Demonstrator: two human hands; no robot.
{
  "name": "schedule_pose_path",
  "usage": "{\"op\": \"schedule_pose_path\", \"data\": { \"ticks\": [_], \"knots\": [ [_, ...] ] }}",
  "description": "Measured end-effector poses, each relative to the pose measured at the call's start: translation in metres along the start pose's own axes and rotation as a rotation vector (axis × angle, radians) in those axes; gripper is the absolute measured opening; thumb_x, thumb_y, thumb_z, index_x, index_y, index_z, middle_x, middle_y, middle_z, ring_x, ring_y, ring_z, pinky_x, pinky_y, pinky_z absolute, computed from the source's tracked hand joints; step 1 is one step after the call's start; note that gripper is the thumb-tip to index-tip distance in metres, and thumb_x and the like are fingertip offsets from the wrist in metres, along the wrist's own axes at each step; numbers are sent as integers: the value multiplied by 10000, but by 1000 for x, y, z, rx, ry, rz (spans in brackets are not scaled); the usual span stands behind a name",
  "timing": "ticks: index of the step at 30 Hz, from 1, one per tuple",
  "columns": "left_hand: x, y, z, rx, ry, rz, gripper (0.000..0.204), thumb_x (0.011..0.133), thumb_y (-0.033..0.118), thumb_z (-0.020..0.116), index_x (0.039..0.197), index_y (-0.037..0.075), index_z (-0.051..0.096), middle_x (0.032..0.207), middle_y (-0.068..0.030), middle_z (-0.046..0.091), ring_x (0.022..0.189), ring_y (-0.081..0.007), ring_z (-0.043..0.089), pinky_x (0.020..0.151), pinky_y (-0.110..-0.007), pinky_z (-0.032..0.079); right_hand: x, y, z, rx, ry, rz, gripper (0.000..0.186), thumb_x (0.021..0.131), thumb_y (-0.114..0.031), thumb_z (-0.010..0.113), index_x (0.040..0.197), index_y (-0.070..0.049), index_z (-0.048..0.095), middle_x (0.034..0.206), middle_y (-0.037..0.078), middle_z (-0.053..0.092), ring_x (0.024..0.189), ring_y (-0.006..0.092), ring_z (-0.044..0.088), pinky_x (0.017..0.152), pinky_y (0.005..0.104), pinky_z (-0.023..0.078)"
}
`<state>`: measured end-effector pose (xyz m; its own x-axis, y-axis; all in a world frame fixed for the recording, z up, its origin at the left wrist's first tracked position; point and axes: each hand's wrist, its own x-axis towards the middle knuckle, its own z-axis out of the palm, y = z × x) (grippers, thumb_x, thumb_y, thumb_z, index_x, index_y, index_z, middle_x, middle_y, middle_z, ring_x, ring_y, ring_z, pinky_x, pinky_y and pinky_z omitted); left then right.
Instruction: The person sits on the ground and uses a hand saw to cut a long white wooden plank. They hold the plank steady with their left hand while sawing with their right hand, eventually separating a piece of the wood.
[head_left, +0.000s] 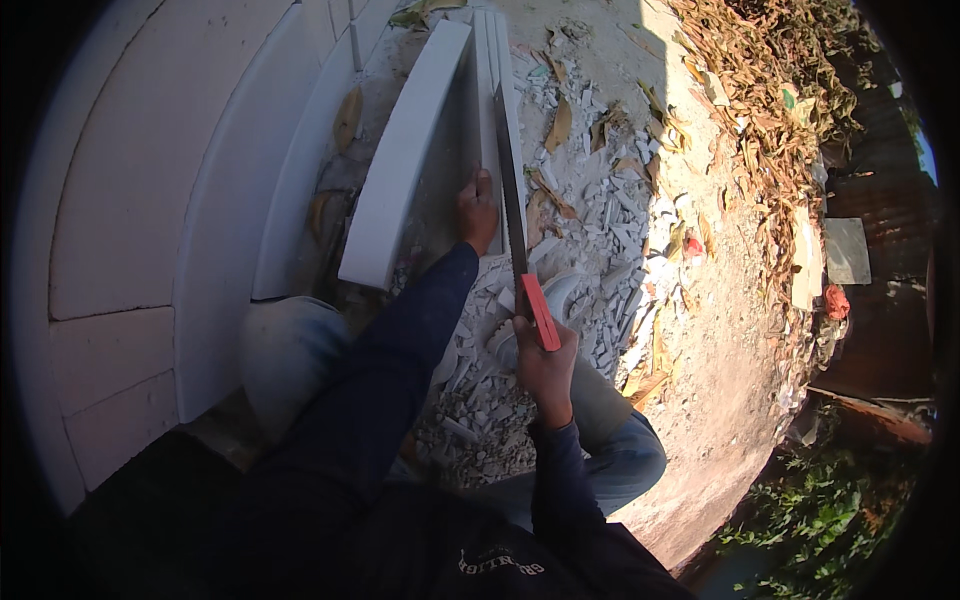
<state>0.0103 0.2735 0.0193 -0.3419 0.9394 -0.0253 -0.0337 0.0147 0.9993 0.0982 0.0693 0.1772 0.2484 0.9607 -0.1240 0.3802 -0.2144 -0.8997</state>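
Note:
My right hand [546, 368] is closed around the red handle [540, 312] of a handsaw. The saw's long dark blade [512, 190] points away from me, set between narrow lengths of a white building block [488, 100]. Just left of the blade, my left hand [478, 212] grips that block along its edge, thumb toward the far end; part of its fingers is hidden. A second, thicker white block [405, 155] leans at a slant to the left, its far end close to the sawn one.
White block walling [130, 200] rises on the left. Broken white chips [610, 225] and dry leaves [560, 125] litter the ground around my bent legs. Further right lie a sunlit strip of dirt [720, 400], a heap of brown leaves [770, 90] and green plants [820, 500].

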Motion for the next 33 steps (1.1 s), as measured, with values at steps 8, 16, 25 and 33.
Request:
{"op": "schedule_pose_path", "data": {
  "ticks": [8,16,25,33],
  "knots": [
    [15,-22,7,17,54,49,547,1080,368,431,1258,-118,608,1188,-297,677,1162,-398,640,1002,-378,456,28,0,-2,-77,-22,-70,220,897,-152,683,883,64,640,644,124,562,614,152,508,615,354,454],
    [20,-34,-7,107,-40,29,574,1045,371,504,1341,-120,535,1283,-299,627,1215,-399,602,1039,-388,441,-98,1,-44,158,0,57,219,907,-135,719,803,21,606,671,-4,519,661,67,432,601,270,405],
    [-25,-23,7,171,-112,59,688,929,272,722,1432,-94,430,1306,-250,602,1222,-332,584,1058,-373,411,-89,25,-73,144,155,-36,282,908,-137,744,745,-23,544,688,-41,479,672,55,403,593,252,362],
    [-11,-37,-15,146,-160,-3,595,1058,362,478,1444,-88,431,1374,-270,562,1309,-374,516,1091,-385,375,-77,64,-35,175,142,-72,249,919,-168,741,1022,49,674,795,-21,584,768,60,485,715,248,448]
  ]
}}
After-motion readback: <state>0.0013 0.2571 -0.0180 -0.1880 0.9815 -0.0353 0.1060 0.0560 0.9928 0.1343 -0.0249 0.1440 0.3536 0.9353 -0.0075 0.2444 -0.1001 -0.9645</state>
